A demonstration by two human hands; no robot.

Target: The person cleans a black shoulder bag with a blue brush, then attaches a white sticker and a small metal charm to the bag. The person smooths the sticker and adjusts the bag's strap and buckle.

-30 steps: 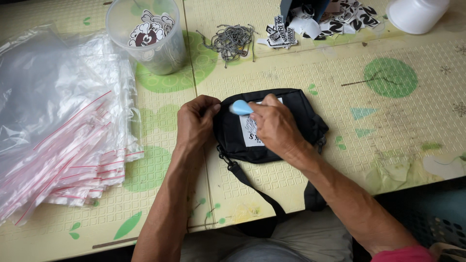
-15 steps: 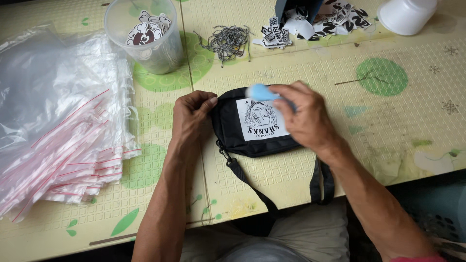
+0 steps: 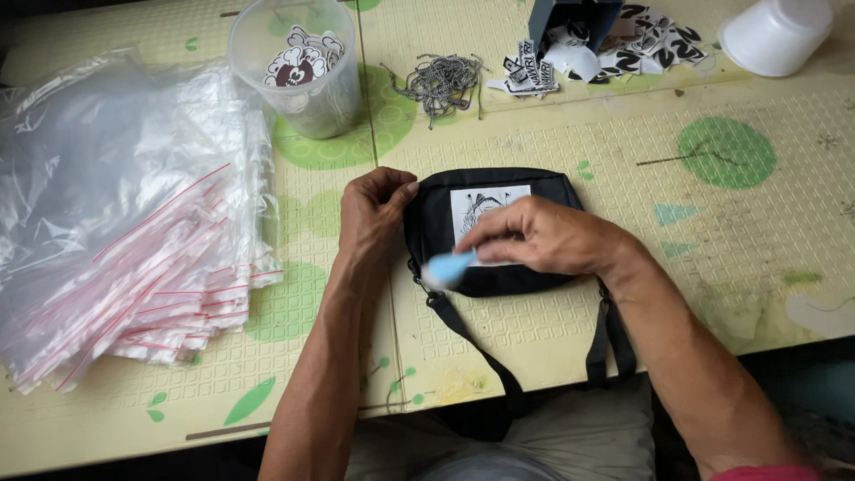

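Sliding leftward since earlier, the right hand [image 3: 543, 239] grips a pale blue plastic scraper [image 3: 448, 268], seemingly smoothing the white patch [image 3: 476, 207]; the left hand [image 3: 372, 214] pinches the black fabric pouch [image 3: 427, 227] steady on the bench [image 3: 712, 232].

**Where things lie on the table**

A small bag [image 3: 494, 232] lies on the table [image 3: 757, 232] near its front edge, in the middle. Its strap [image 3: 472, 343] hangs over that edge. The left hand [image 3: 372, 214] is at the left end of the bag. The right hand [image 3: 543, 239] lies on top of the bag and holds a small tool [image 3: 448, 269] over the bag's lower left part. To the left is a pile of plastic bags [image 3: 125, 232]. Behind the bag, to the left, stands a tub [image 3: 298, 67] with stickers in it. Directly behind lies a bundle of chains [image 3: 441, 82], and right of it loose stickers [image 3: 614, 52]. In the far right corner stands a cup [image 3: 775, 34].
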